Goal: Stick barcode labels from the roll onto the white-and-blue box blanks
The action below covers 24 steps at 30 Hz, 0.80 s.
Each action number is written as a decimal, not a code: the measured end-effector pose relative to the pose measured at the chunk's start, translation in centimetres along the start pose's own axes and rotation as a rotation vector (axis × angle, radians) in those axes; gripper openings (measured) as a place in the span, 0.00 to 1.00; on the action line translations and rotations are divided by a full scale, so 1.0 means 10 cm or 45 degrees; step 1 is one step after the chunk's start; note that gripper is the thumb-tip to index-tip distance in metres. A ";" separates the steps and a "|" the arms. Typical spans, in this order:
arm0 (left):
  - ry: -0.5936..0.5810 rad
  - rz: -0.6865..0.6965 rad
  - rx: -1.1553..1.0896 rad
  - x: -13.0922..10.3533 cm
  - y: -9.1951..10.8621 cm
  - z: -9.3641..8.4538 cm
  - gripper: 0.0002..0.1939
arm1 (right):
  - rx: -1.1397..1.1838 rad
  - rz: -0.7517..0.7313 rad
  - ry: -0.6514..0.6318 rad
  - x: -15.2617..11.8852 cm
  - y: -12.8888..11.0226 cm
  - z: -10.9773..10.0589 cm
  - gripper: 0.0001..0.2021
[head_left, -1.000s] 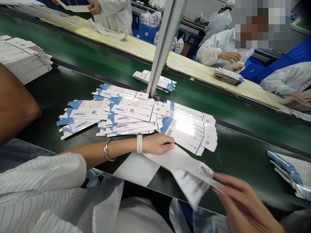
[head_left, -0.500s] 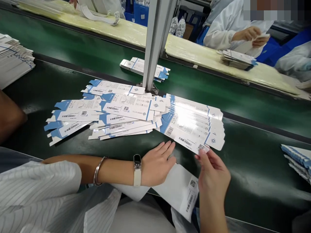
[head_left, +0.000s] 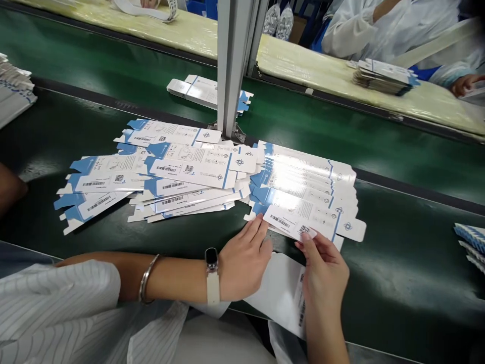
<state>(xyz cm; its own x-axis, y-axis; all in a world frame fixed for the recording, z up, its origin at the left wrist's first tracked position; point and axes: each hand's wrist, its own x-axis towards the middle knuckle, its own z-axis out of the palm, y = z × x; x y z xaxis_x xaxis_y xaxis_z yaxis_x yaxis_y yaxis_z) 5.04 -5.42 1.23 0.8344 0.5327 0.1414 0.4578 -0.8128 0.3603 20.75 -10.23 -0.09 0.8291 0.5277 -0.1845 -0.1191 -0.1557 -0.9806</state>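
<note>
Between the thumb and fingers of my right hand [head_left: 324, 265] is the right end of a white barcode label [head_left: 285, 220], beside its QR code. The label lies over the lower panel of the front flat carton [head_left: 310, 205] in a fanned stack. My left hand [head_left: 246, 260] rests palm down with fingers stretched, its fingertips at the label's left end and the carton's blue flap. Whether the label is stuck down, I cannot tell. Below my hands, a white label strip [head_left: 278, 285] with another barcode label hangs over the table edge, partly behind my right wrist.
Labelled flat cartons [head_left: 189, 172] lie overlapped to the left. A metal post [head_left: 229, 71] stands behind them, with more cartons [head_left: 193, 91] beyond it. Carton stacks sit at far left [head_left: 15, 96] and far right [head_left: 472, 242]. Across the line, co-workers' arms surround another stack [head_left: 384, 78].
The front carton now sits nearer me with its end tab further right. My left fingertips have come up against the label's left end. Across the line, a co-worker's hands have left the stack.
</note>
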 end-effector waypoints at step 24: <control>-0.198 0.108 -0.142 -0.12 -0.41 -0.18 0.07 | -0.300 -0.083 0.053 0.03 -0.06 0.00 0.13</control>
<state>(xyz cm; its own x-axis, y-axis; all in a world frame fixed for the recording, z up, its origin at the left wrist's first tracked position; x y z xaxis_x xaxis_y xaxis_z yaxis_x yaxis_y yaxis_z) 1.59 -2.28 1.19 0.9099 0.4133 0.0350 0.3539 -0.8175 0.4543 21.04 -9.97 0.43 0.8534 0.5087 -0.1140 0.0617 -0.3156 -0.9469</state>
